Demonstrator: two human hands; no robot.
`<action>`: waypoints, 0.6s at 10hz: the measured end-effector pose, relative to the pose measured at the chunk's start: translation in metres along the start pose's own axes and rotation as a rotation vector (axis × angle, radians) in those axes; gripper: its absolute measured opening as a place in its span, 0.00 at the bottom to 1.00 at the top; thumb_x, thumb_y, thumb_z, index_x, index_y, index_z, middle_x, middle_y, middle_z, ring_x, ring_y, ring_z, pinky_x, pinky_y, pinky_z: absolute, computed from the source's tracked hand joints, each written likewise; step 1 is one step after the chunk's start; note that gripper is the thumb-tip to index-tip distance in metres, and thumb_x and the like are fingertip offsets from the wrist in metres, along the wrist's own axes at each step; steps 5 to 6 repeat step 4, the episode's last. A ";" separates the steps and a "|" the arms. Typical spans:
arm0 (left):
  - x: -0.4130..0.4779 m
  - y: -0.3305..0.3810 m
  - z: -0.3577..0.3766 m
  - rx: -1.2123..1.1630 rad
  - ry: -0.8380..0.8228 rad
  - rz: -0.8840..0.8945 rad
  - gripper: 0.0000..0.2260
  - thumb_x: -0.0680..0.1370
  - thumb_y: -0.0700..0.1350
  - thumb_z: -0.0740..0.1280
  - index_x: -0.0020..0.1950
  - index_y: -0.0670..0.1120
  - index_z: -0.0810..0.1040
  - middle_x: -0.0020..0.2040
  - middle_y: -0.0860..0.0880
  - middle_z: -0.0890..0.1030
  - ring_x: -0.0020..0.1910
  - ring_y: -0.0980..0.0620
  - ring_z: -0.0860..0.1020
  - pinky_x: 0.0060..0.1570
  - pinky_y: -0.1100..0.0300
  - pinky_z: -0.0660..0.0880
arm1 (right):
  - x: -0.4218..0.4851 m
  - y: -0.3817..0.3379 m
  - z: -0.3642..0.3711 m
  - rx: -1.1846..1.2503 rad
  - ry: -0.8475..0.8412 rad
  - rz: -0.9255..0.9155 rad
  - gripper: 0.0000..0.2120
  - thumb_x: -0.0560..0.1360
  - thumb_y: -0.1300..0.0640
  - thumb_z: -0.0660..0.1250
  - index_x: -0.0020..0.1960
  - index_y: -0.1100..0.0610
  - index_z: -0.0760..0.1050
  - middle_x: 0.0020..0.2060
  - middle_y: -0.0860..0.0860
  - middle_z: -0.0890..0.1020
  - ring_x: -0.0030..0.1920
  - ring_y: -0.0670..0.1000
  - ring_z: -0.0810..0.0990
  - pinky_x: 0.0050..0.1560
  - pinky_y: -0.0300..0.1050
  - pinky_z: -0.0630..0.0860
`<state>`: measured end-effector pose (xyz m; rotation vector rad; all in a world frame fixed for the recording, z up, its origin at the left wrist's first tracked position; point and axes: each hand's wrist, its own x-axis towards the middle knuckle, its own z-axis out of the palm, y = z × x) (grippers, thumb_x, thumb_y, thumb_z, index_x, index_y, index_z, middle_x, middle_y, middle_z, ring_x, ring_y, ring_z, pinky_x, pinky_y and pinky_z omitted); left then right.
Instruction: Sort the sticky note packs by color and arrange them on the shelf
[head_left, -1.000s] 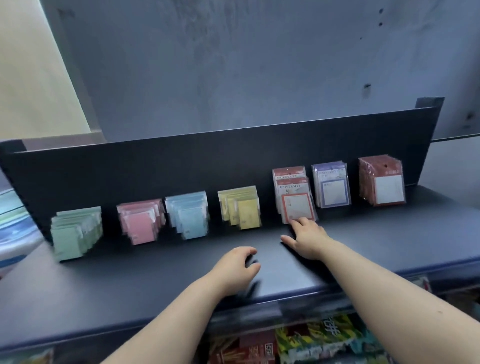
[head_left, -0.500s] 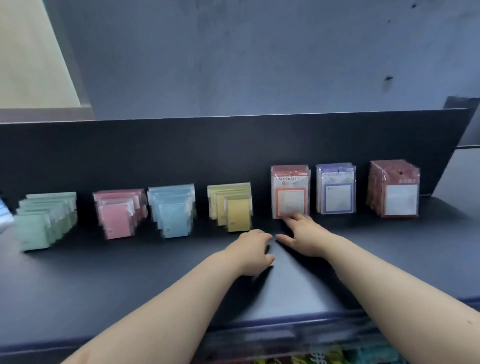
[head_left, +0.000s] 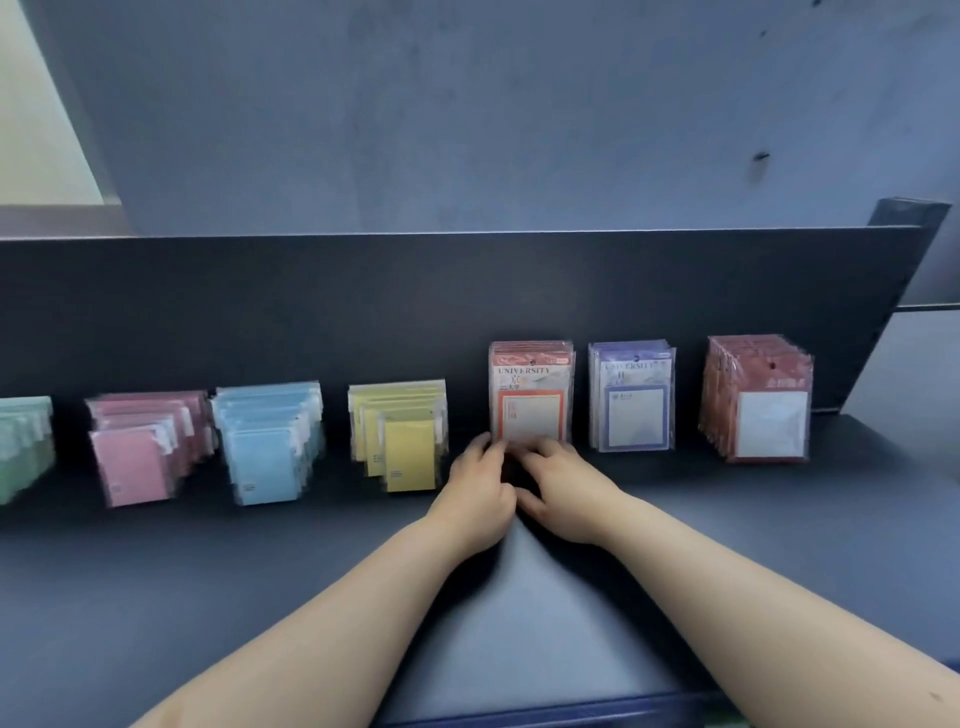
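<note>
- Hands at centre frame, both forearms reaching up from the lower edge and converging at the foot of the orange-bordered pack stack (head_left: 531, 397).
- Left hand (head_left: 478, 499) palm down on the dark shelf (head_left: 208, 597), fingers curled forward, fingertips touching the stack's lower left corner.
- Right hand (head_left: 563, 491) palm down just beside it, fingers bent against the stack's bottom edge, thumb tucked toward the left hand; firm pinch or mere touch could not be told.
- Stack upright against the back panel (head_left: 363, 301), just right of centre.
- Left of it in a row: yellow packs (head_left: 400, 436), blue packs (head_left: 267, 441), pink packs (head_left: 145, 447), green packs (head_left: 23, 447) at the far left edge.
- Right of it: purple-bordered packs (head_left: 631, 397), then red packs (head_left: 758, 400), well apart from the hands.
</note>
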<state>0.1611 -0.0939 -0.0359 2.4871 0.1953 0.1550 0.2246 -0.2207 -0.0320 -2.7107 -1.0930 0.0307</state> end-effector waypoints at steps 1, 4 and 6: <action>-0.002 0.000 -0.002 -0.009 0.010 0.011 0.28 0.75 0.37 0.57 0.76 0.44 0.59 0.77 0.43 0.56 0.76 0.45 0.54 0.74 0.56 0.51 | -0.002 0.004 -0.002 0.006 0.020 -0.007 0.28 0.77 0.45 0.60 0.75 0.51 0.60 0.68 0.55 0.67 0.69 0.58 0.63 0.69 0.52 0.64; -0.057 -0.010 -0.049 0.174 0.093 0.137 0.23 0.76 0.40 0.59 0.73 0.45 0.66 0.73 0.48 0.65 0.73 0.52 0.62 0.72 0.60 0.57 | -0.019 -0.030 -0.025 -0.051 0.084 0.049 0.27 0.77 0.39 0.59 0.70 0.52 0.65 0.63 0.53 0.71 0.64 0.56 0.68 0.63 0.53 0.69; -0.057 -0.010 -0.049 0.174 0.093 0.137 0.23 0.76 0.40 0.59 0.73 0.45 0.66 0.73 0.48 0.65 0.73 0.52 0.62 0.72 0.60 0.57 | -0.019 -0.030 -0.025 -0.051 0.084 0.049 0.27 0.77 0.39 0.59 0.70 0.52 0.65 0.63 0.53 0.71 0.64 0.56 0.68 0.63 0.53 0.69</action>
